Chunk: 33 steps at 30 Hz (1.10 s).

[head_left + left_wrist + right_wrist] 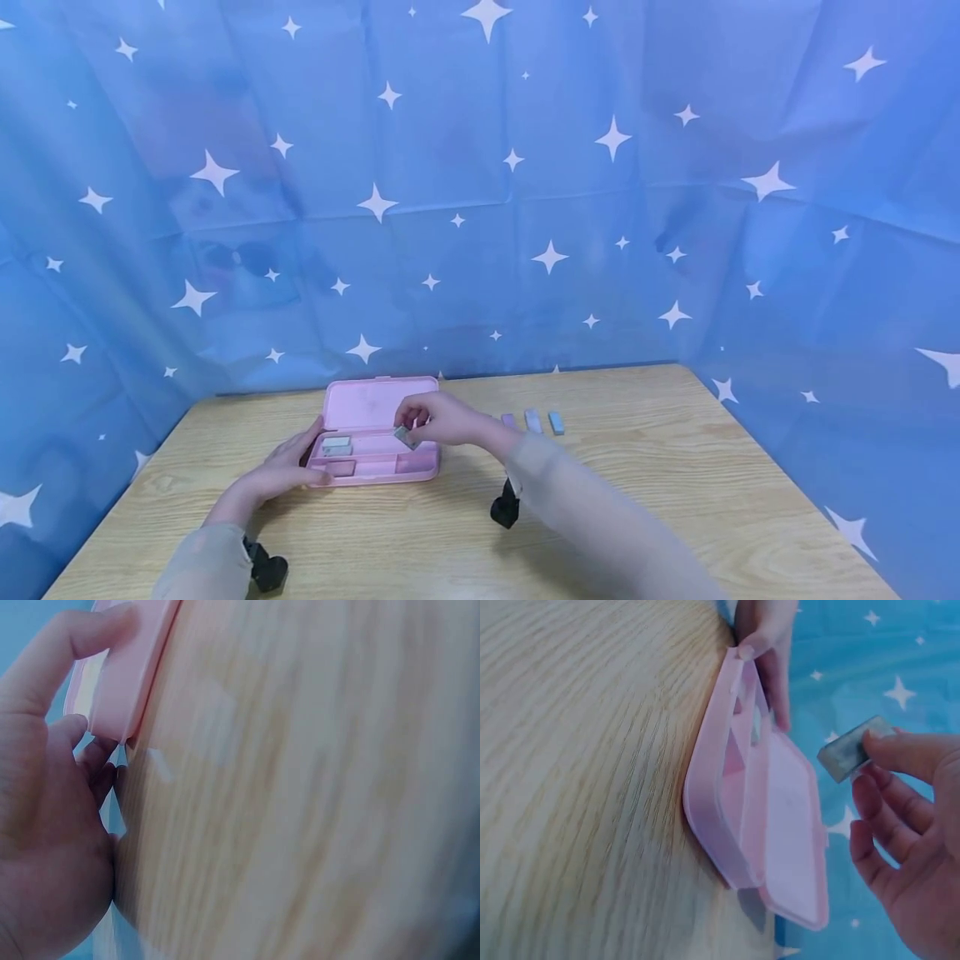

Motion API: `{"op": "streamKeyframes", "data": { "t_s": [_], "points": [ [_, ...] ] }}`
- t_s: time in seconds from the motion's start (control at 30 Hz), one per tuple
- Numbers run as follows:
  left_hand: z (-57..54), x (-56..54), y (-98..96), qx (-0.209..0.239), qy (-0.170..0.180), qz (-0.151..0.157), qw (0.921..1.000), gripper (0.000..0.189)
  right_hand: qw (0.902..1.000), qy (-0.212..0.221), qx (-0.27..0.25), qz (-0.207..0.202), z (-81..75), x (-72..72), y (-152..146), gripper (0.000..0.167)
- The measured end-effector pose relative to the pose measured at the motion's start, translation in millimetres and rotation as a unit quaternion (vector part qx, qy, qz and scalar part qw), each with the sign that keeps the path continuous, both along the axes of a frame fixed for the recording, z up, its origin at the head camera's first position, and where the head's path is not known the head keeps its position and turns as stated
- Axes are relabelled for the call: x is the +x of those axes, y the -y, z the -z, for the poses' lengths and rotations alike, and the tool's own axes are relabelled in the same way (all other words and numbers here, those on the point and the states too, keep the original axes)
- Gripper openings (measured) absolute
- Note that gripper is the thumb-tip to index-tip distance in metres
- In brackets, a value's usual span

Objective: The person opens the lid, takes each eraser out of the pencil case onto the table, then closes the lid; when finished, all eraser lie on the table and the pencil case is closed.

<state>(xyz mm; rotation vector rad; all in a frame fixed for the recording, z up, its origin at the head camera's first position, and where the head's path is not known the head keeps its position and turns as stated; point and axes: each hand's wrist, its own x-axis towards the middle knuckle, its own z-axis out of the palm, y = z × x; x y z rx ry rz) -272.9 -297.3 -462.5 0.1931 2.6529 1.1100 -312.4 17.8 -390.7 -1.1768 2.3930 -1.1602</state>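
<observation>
An open pink pencil case (pixel 375 480) lies on the table with its lid (pixel 382 404) folded back. My left hand (pixel 281 468) holds the case's left end, the thumb on the front wall and the fingers around the side. Between thumb and fingers, my right hand (pixel 442 418) pinches a small grey-green block (pixel 853 748) shaped like an eraser. It is held over the right part of the upper compartment. At the left of that compartment sit pale green blocks (pixel 337 442). A pinkish block (pixel 341 468) shows in the front left compartment.
Right of the case, partly behind my right forearm, stand a purple block (pixel 508 420), a lavender block (pixel 533 420) and a blue block (pixel 556 422) on the wooden table (pixel 637 467). A blue cloth with white stars (pixel 480 275) hangs behind the table.
</observation>
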Motion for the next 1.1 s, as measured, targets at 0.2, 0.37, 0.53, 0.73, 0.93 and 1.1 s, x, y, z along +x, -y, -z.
{"op": "streamKeyframes", "data": {
  "t_s": [0.2, 0.37, 0.53, 0.73, 0.93, 1.1],
  "points": [
    [-0.7, 1.0, -0.4, -0.004, 0.002, -0.004, 1.0000, 0.115, 0.9992, 0.017, -0.033, 0.015, 4.3, 2.3, -18, 0.015],
    [-0.4, 0.5, -0.6, -0.009, 0.004, -0.005, 0.9999, 0.115, 0.9954, 0.054, -0.068, 0.042, 9.2, 10.5, -32, 0.016],
    [-0.1, -0.5, -0.4, -0.010, 0.006, -0.005, 0.9999, 0.116, 0.9903, 0.074, -0.095, 0.069, 15.8, 19.3, -44, 0.015],
    [-2.6, 1.8, -2.5, -0.009, 0.002, 0.003, 1.0000, 0.115, 0.9791, 0.102, -0.127, 0.122, 22.6, 26.4, -62, 0.016],
    [-3.9, 3.2, -1.6, -0.002, -0.014, 0.011, 0.9998, 0.112, 0.9663, 0.132, -0.139, 0.171, 30.1, 24.8, -76, 0.019],
    [-2.9, 3.0, -1.5, -0.003, -0.009, 0.007, 0.9999, 0.113, 0.9578, 0.147, -0.121, 0.216, 33.8, 21.7, -85, 0.021]
  ]
}}
